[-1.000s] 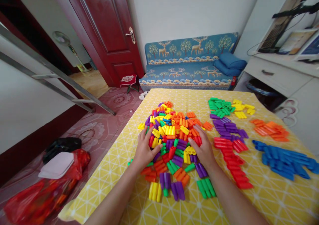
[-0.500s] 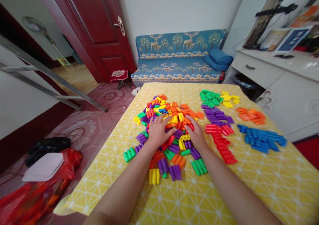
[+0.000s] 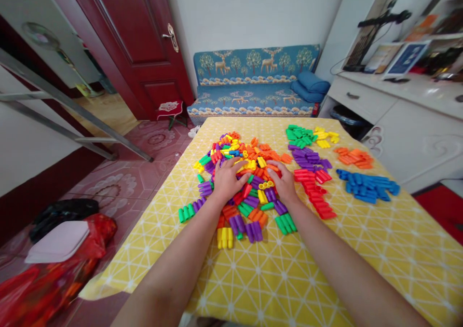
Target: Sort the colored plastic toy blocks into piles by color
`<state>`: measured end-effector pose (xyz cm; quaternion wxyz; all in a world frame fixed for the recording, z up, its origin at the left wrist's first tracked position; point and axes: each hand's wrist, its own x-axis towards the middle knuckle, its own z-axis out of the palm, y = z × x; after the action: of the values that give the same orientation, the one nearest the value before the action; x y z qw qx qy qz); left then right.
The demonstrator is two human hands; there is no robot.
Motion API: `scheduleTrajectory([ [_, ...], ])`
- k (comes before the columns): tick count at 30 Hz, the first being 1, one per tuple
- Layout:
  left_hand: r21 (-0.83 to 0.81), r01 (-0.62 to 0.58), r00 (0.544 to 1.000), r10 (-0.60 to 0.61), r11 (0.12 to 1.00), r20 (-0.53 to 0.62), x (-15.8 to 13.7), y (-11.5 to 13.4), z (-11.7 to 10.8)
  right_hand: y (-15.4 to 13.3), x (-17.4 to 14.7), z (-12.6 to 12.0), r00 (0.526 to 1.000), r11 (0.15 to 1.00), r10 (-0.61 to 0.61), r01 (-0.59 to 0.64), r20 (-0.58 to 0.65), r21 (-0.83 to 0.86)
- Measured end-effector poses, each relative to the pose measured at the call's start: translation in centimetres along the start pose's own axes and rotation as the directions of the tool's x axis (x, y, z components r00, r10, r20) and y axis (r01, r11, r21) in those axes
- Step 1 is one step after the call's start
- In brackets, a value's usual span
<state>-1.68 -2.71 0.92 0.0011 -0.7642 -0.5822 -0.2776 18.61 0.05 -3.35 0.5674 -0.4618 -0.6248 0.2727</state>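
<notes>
While both forearms stretch out from the near side of the desk (image 3: 260,274), the hands sit over a jumbled heap of plastic pieces (image 3: 252,201) in the middle, all ribbed tubes joined side by side in red, yellow, green, purple and orange, with a little blue toward the far end. The left hand (image 3: 228,181) lies on the left part of the heap, its fingers spread loosely, thumb well apart from the index, not closed round any piece. The right hand (image 3: 284,183) is at the heap's right edge, fingers bent forward and thumb close to an orange piece; whether it has hold of that, I can't tell from here. Between the two wrists a yellow piece (image 3: 262,196) shows its open tube ends.

Off to the right, pieces are grouped by colour: a green pile (image 3: 301,135) and a yellow pile (image 3: 325,137) at the far end, a purple pile (image 3: 308,158) nearer, then a red pile (image 3: 315,191), with an orange pile (image 3: 353,157) and a blue pile (image 3: 368,186) farther right. Beyond the desk stands a blue sofa (image 3: 246,95) patterned with deer and trees.
</notes>
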Motion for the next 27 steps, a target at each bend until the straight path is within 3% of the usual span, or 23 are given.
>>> scheduleTrajectory([
  [27, -0.012, 0.012, 0.999, -0.013, 1.000, -0.034, 0.22, -0.21, 0.25, 0.86, 0.16, 0.24, 0.994, 0.991, 0.109, -0.106, -0.028, 0.087],
])
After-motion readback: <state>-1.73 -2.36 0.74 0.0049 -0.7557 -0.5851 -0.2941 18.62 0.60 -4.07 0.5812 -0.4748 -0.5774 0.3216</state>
